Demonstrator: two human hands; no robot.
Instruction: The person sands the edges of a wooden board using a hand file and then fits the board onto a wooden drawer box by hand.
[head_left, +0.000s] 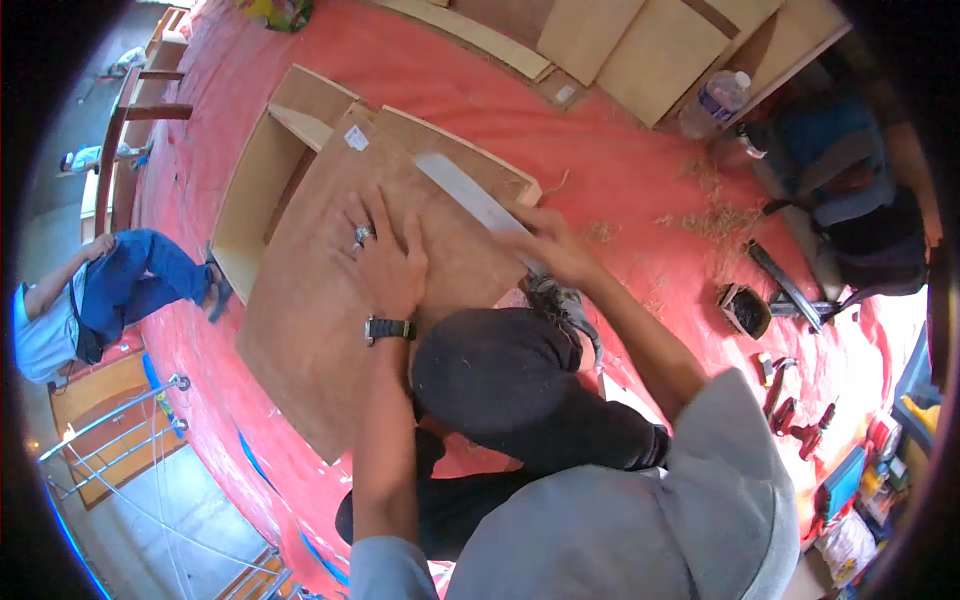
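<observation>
One brown board point(310, 340) lies at 9 o'clock, reaching towards the center (clock positions refer to the whole view); it bears one white label point(356, 138) at 11 o'clock. One open wooden box point(235, 205) shows beyond its edge at 10 o'clock. Two hands are at work. The left hand point(385, 265), wearing one ring point(363, 234) and one wristwatch point(389, 329), is open, palm down on the board, fingers spread towards 11 o'clock; its forearm rises from 7 o'clock. The right hand point(553, 246), at 2 o'clock, is closed around one flat silvery blade point(460, 190), which points to 11 o'clock along the board's edge; whether the two touch cannot be told. The right forearm slants in from 4 o'clock. On the red sheet point(610, 200): one bottle point(715, 103) at 2 o'clock, one dark container point(745, 310) at 3. One seated person point(110, 290) occupies 9 o'clock; two more appear, small, at 10.
</observation>
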